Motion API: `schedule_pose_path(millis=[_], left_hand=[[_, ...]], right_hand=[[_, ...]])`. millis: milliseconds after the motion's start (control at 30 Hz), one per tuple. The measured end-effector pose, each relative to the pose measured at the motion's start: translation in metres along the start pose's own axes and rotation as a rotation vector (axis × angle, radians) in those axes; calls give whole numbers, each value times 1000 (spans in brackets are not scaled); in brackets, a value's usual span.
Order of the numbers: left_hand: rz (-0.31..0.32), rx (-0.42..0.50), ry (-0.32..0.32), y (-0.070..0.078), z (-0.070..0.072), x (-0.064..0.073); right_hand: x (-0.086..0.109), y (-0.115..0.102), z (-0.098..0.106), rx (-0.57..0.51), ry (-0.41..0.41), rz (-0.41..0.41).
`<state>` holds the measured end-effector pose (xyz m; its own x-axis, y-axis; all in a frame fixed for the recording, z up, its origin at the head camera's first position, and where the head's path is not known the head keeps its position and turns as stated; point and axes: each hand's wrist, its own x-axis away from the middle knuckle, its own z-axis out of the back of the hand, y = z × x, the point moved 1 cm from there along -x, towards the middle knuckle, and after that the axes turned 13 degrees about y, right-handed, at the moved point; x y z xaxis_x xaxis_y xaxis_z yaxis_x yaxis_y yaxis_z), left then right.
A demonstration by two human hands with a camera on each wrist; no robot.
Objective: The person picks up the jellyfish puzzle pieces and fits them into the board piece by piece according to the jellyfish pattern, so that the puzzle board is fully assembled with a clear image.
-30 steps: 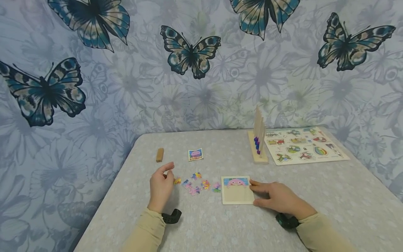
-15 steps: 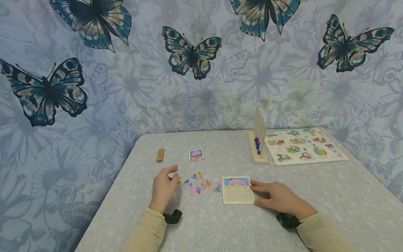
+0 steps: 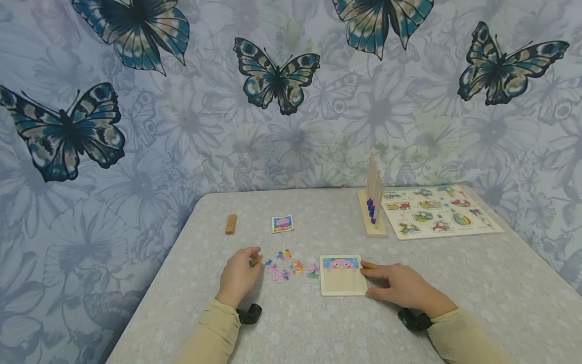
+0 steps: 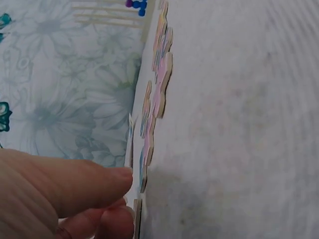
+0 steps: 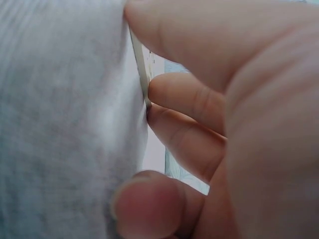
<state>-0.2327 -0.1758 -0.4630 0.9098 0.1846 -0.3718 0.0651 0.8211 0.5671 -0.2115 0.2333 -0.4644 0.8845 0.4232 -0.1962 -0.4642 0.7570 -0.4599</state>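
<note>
My left hand (image 3: 238, 277) is low over the table at the left end of a loose group of jigsaw pieces (image 3: 279, 275). Its thumb and forefinger lie on either side of one small piece (image 3: 256, 262). In the left wrist view the fingertips are right at that piece's edge (image 4: 138, 219), and other pieces (image 4: 160, 92) lie beyond. My right hand (image 3: 402, 285) rests by the square puzzle board (image 3: 343, 283), with thumb and fingers touching its right edge (image 5: 140, 64). The board's top strip shows a pink face on blue; below is bare wood.
Behind the pieces lies a small picture card (image 3: 283, 223), with a wooden block (image 3: 231, 224) to its left. A wooden peg stand (image 3: 376, 230) with purple-blue beads stands at the back right, beside a large picture board (image 3: 443, 212).
My left hand has moved slightly right and down, its fingers closing in around the leftmost piece. The right hand and the puzzle board have stayed put.
</note>
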Motion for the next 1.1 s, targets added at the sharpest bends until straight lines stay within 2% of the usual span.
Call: schedule_pose_path(millis=[167, 267, 467, 700, 1100], left_hand=[[-55, 62, -94, 0, -8, 3], [-76, 50, -120, 0, -10, 5], [-75, -7, -111, 3, -8, 7], [-96, 47, -104, 6, -6, 4], [-99, 27, -109, 7, -4, 4]], right_hand=[[0, 1, -1, -12, -1, 0], [0, 1, -1, -23, -4, -4], [0, 0, -1, -30, -12, -12], [1, -1, 0, -17, -1, -6], [2, -2, 1, -56, -3, -1]])
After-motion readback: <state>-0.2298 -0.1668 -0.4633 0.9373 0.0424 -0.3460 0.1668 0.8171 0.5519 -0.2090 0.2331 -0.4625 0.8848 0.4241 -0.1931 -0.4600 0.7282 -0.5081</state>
